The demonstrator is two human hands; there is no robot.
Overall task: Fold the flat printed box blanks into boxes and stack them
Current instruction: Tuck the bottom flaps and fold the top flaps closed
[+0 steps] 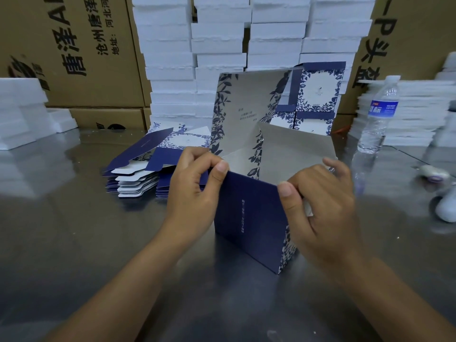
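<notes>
We pinch the half-folded box [249, 213] by its near wall's top corners, left hand [195, 178] at nine o'clock, right hand [318, 201] at three, probably squaring it upright on the table [74, 243], flat blanks [148, 166] within reach at ten o'clock.

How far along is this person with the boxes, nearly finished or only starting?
Early, it seems. Done: a few folded boxes stand stacked at the back. In hand: the left hand and right hand pinch the near wall of a half-folded box, its lid standing open. Left: a thick pile of flat blanks waits beside the left hand.
</notes>
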